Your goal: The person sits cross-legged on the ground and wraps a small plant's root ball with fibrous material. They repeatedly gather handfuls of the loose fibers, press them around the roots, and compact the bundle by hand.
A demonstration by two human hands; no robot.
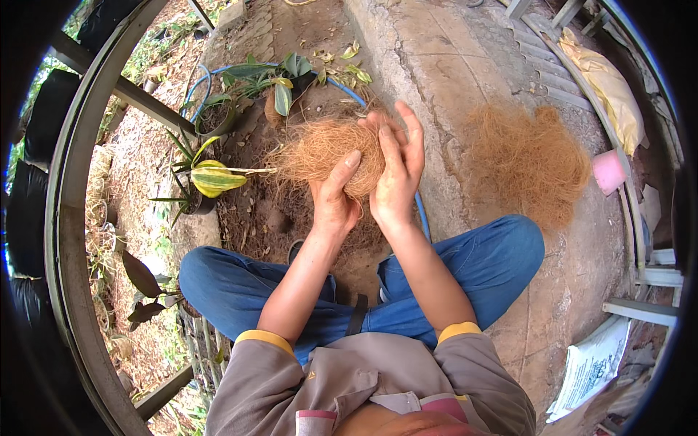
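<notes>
A loose bundle of brown coconut fibre (327, 150) is between my two hands, above the soil. My left hand (337, 193) grips it from below, thumb pressed on top. Cupped along the bundle's right side is my right hand (398, 169), its fingers pointing away from me and some strands at the fingertips. A pale stalk (262, 171) sticks out of the fibre on the left, in line with a yellow-and-green variegated leaf (214, 179). Whatever the fibre wraps inside is hidden. A larger heap of the same fibre (529, 161) lies on the concrete to the right.
Potted plants (294, 73) and a blue hose (349, 92) lie ahead on the dirt. A spiky potted plant (191, 191) stands left, near a metal frame (71, 218). At right are a pink pot (608, 171), a yellowish sack (605, 87) and a printed white bag (591, 365).
</notes>
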